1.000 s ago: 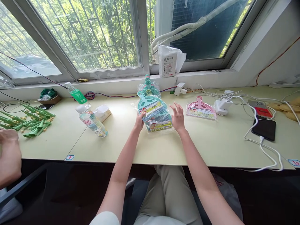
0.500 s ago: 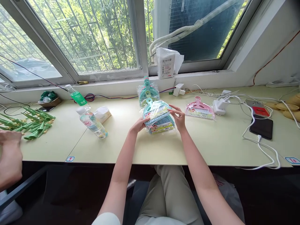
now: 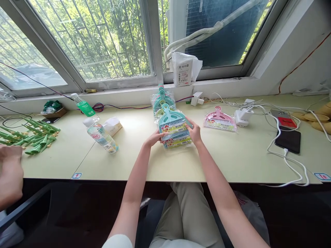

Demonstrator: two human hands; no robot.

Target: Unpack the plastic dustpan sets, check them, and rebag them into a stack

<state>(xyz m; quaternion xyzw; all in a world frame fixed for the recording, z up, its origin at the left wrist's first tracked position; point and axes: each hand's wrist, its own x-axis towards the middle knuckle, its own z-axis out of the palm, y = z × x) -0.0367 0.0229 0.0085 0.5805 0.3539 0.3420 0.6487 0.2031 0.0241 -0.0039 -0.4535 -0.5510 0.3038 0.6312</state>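
Observation:
Between my two hands is a teal dustpan and brush set [image 3: 172, 121] in clear plastic wrap, tilted with its handle pointing away from me. My left hand [image 3: 154, 138] grips its lower left side, and my right hand [image 3: 193, 131] grips its right edge, fingers closed on both. Just below it, partly covered, lies another wrapped dustpan set [image 3: 178, 141]. Behind stand more wrapped teal dustpan sets [image 3: 161, 98], handles toward the window. A pink dustpan and brush set [image 3: 219, 120] in plastic lies flat to the right of my right hand.
Two bottles, one green-labelled [image 3: 85, 106] and one clear [image 3: 102, 136], are left, beside a tissue pack [image 3: 112, 126]. Green pointed pieces [image 3: 38, 136] lie near another person's hand [image 3: 11, 165]. Right are a charger [image 3: 242, 117], white cables and a black phone [image 3: 288, 139].
The teal set in my hands has turned, its label and brush now facing up toward me. My right hand has shifted slightly down and closed on the edge.

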